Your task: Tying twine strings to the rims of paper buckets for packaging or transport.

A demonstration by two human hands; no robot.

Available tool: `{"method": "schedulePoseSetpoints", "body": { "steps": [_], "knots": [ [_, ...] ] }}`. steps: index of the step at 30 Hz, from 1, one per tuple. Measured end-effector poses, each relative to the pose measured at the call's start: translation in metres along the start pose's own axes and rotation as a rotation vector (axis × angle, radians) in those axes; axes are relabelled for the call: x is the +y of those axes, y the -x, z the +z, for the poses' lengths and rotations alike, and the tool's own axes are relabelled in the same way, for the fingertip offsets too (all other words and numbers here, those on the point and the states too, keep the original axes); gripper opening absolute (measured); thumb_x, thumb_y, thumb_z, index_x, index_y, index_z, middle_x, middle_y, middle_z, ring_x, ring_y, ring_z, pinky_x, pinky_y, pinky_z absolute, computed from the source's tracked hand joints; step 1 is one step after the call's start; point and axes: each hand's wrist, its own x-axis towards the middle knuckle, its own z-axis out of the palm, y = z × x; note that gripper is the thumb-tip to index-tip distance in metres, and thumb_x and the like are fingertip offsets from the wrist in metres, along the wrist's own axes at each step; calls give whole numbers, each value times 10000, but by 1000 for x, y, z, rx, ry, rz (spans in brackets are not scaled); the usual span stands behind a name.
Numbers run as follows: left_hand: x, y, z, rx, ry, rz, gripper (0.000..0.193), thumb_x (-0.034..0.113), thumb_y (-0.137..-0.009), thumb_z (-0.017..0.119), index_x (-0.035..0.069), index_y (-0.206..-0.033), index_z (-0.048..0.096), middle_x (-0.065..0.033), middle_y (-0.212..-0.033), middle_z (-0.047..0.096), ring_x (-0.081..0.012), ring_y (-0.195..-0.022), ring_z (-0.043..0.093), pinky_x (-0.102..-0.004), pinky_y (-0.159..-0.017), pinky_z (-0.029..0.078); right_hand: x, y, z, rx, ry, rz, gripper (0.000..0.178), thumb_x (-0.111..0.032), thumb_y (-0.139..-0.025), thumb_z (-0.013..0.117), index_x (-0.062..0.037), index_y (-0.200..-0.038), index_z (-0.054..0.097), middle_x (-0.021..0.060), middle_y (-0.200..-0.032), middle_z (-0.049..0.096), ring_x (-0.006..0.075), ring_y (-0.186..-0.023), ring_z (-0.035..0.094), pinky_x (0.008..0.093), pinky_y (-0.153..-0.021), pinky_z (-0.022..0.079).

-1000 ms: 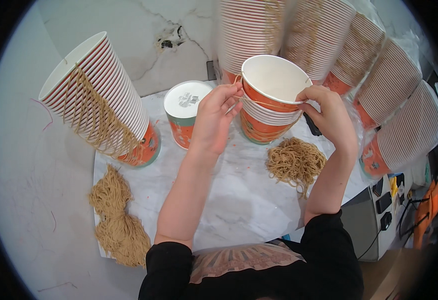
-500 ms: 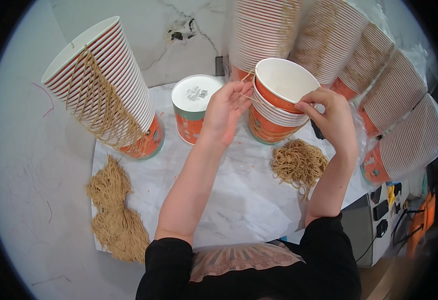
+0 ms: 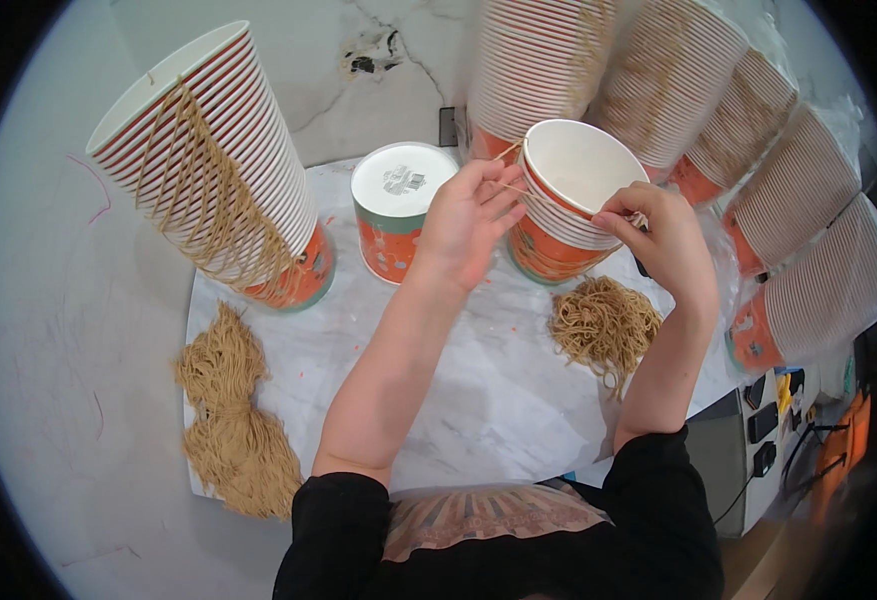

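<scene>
A short nested stack of orange paper buckets (image 3: 546,240) with white rims stands on the table, tilted slightly. My left hand (image 3: 466,225) is at its left side, thumb and forefinger pinched on a tan string (image 3: 508,150) that runs to the rim; another strand crosses the fingers. At the right of the rim, my right hand (image 3: 666,230) grips the top paper bucket (image 3: 583,160) between thumb and fingers, a small tan tuft showing beside them. A loose heap of tan string (image 3: 603,320) lies below the stack, near my right forearm.
A tall leaning bucket stack (image 3: 273,140) draped with string stands at left. Behind my left hand sits an upturned bucket (image 3: 403,180). A tied string bundle (image 3: 238,420) lies at the table's left edge. Several plastic-wrapped bucket stacks (image 3: 823,240) line the back right.
The top bucket has sunk deeper into the short stack, so less of its orange wall shows. Both hands stay near the rim. The whole view has shifted slightly.
</scene>
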Motion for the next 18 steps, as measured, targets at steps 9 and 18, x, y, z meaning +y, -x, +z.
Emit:
{"method": "schedulePoseSetpoints", "body": {
  "steps": [9, 18],
  "knots": [
    [8, 4, 0, -156, 6, -115, 160, 158, -1046, 540, 13, -1107, 570, -204, -1229, 611, -377, -1191, 631, -516, -1108, 492, 50, 11, -27, 214, -44, 51, 194, -32, -914, 673, 15, -1098, 711, 172, -1048, 752, 324, -981, 711, 395, -865, 550],
    [-10, 17, 14, -318, 255, -376, 210, 61, -1045, 531, -43, -1225, 561, -187, -1249, 646, -229, -1053, 686, -464, -1131, 508, 84, -6, 4, 310, -107, 100, 248, -4, -922, 617, 6, -1162, 680, 193, -983, 731, 352, -907, 694, 412, -798, 534]
  ]
}}
